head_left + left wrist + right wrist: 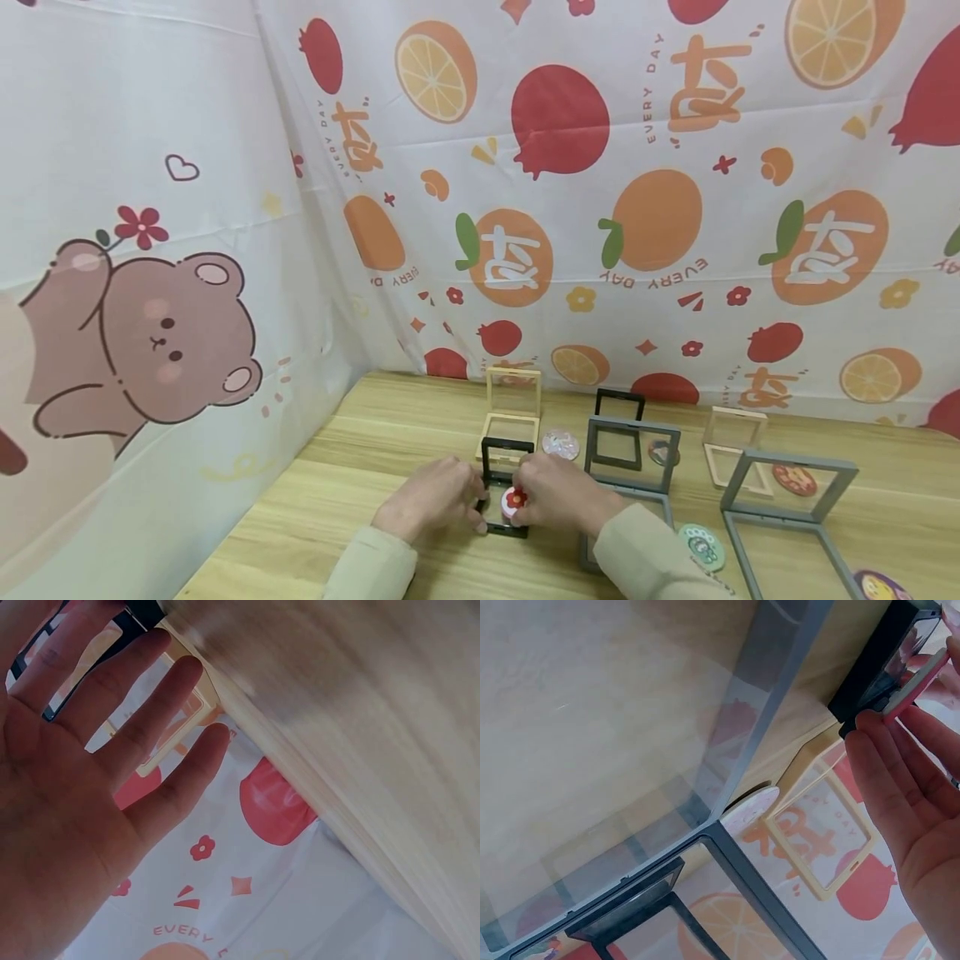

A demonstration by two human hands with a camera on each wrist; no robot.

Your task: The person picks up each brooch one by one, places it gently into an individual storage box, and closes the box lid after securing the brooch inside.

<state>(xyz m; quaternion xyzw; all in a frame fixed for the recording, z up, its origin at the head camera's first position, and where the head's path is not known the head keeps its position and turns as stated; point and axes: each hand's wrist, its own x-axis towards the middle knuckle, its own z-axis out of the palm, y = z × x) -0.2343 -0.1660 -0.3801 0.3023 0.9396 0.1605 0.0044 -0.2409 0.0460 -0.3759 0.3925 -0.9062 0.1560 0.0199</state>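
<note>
Well, the right hand [558,492] pinched a round badge [514,502] with a red flower between thumb and fingers, over the flat half of a small black frame [498,481]; whether badge and frame touched could not be told. The left hand [438,496], its fingers spread and fairly straight, rested against the left side of that frame, whose other half stood upright. Behind the black frame was a cream frame [513,416], and behind it to the right lay a pale badge [560,444]. Near the black frame's right side stood a grey frame [636,424]; farther right of it lay a green badge [702,547].
</note>
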